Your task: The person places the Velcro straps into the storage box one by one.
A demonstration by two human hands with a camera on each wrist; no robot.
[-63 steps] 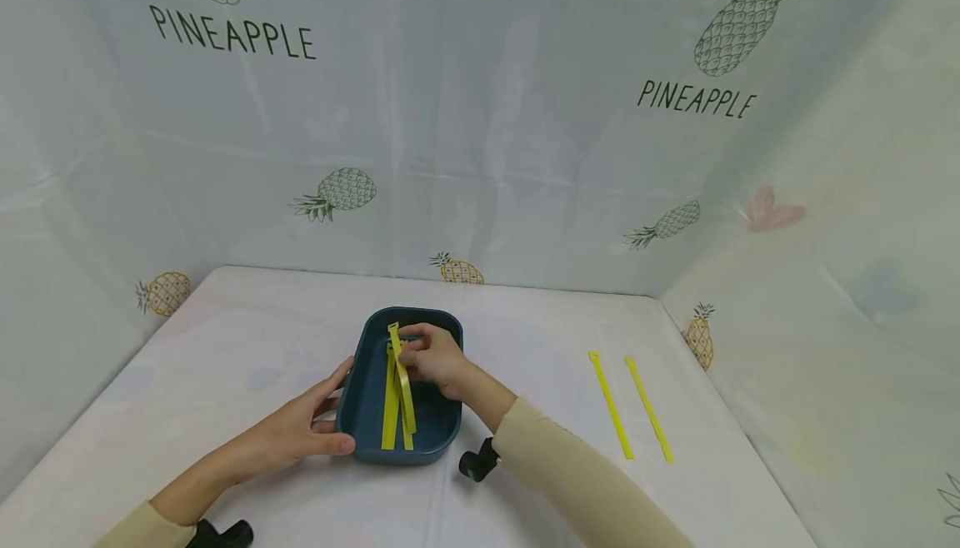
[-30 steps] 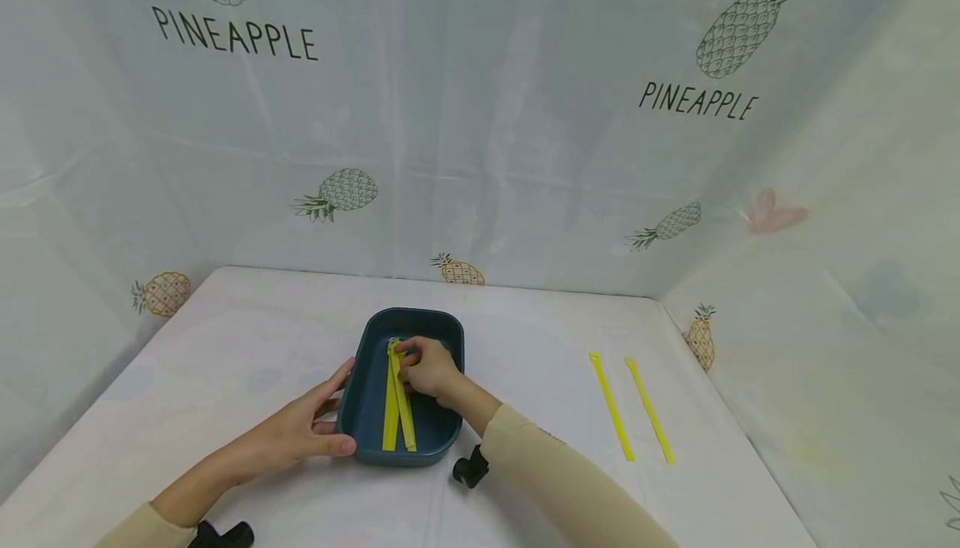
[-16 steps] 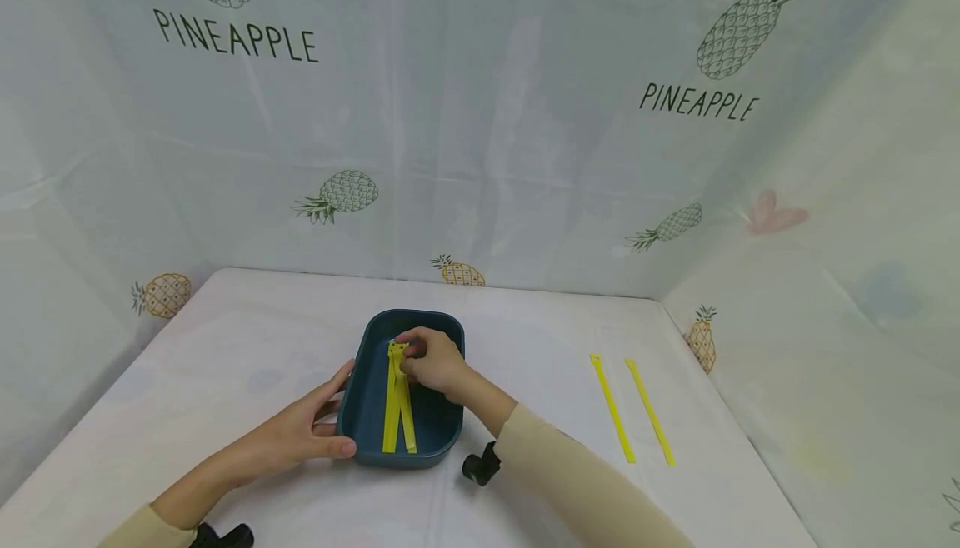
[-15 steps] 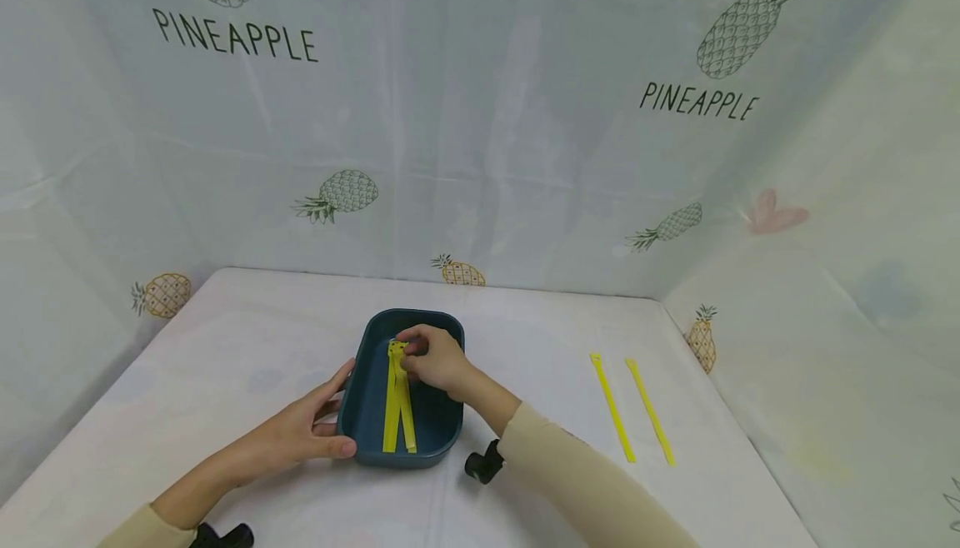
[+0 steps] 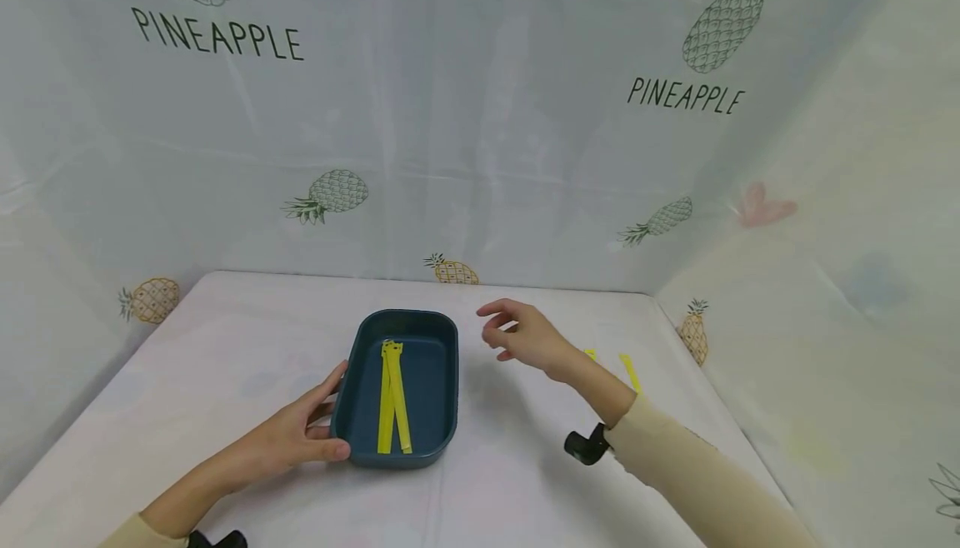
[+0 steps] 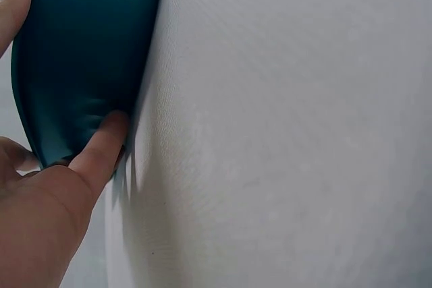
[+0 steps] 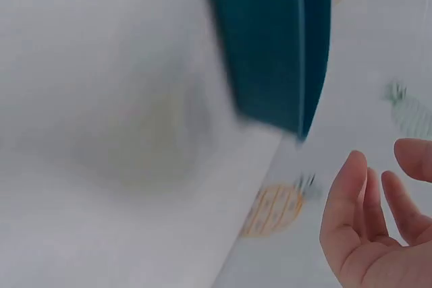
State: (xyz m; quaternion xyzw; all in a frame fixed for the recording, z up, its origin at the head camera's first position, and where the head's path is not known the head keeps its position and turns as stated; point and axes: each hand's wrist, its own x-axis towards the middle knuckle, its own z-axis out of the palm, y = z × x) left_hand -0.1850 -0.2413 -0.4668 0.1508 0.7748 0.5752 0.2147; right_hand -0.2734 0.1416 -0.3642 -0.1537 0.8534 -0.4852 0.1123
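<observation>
Inside a dark blue rectangular box (image 5: 435,365) lie yellow straps (image 5: 397,402), flat and narrow with a wider holed end, overlapping at their far ends. My left hand (image 5: 296,431) rests against the box's left side, fingers along the wall and thumb at the near corner. In the left wrist view a straight digit (image 6: 101,143) presses the outer wall. To the right of the box, my right hand (image 5: 525,336) is above the table with loosely bent fingers and holds nothing. The right wrist view shows its fingers (image 7: 344,193) apart from the box.
Two more yellow straps lie on the white-covered table (image 5: 517,481) at the right; the right forearm hides most of them, and one strap's end (image 5: 628,369) shows. A pineapple-print curtain (image 5: 480,115) hangs behind the table and along its sides.
My right hand has let go of the yellow strap and moved out of the box to the right. The straps stay in the box. My left hand keeps its place at the box.
</observation>
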